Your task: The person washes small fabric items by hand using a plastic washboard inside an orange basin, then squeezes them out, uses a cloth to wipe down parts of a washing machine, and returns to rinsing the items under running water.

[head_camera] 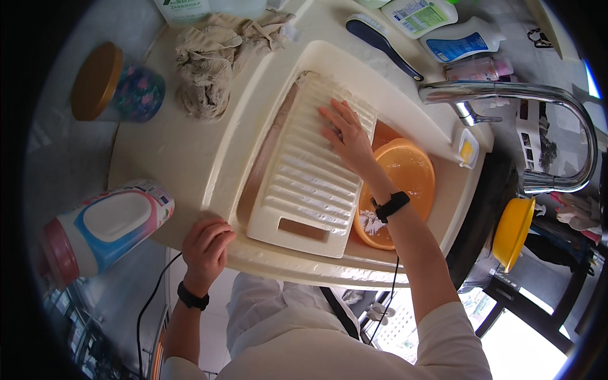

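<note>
A cream ribbed washboard [313,190] lies across the basin of a cream laundry sink [327,52], its surface wet. My right hand [346,135] rests on the upper ribs with fingers spread, holding nothing visible. Beside the board, partly under my right forearm, an orange plastic basin [427,175] sits in the sink with some water in it. My left hand [206,244] is at the sink's front left edge, fingers curled, with nothing visible in it. Both wrists wear black bands.
Left are a large detergent bottle [118,223], a gold-lidded jar [137,92] and a crumpled beige towel [204,71]. A dark-handled brush [384,47], several bottles [460,40] and a soap dish [468,148] line the back. A chrome faucet [503,89] arches right, near a yellow basin [513,232].
</note>
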### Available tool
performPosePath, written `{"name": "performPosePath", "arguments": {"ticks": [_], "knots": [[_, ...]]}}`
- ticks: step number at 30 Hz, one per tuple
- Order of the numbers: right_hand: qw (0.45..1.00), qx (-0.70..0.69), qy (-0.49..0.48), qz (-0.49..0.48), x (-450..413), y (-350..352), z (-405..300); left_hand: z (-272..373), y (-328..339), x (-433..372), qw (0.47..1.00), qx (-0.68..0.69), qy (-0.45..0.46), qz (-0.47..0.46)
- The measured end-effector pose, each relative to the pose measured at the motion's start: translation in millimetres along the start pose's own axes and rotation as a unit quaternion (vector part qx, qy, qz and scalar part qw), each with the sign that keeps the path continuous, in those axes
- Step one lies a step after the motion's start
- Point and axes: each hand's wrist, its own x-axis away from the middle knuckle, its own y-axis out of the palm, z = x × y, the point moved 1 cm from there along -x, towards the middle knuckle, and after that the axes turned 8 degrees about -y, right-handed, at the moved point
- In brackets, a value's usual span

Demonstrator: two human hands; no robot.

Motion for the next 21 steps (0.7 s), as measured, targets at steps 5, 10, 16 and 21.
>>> {"name": "performPosePath", "arguments": {"ticks": [5, 10, 16, 21], "knots": [[0.997, -0.026, 0.063, -0.027, 79, 32, -80, -12, -13, 18, 0.999, -0.007, -0.035, -0.013], [0.996, 0.058, 0.066, 0.029, 10, 20, -5, 0, -3, 3, 1.0, 0.007, -0.013, -0.001], [0.998, -0.013, 0.05, 0.034, 35, 31, -49, -5, -8, 5, 1.0, -0.005, -0.018, 0.01], [0.945, -0.31, 0.1, 0.008, 59, 6, -107, -3, -7, 6, 0.999, 0.0, -0.028, 0.021]]}}
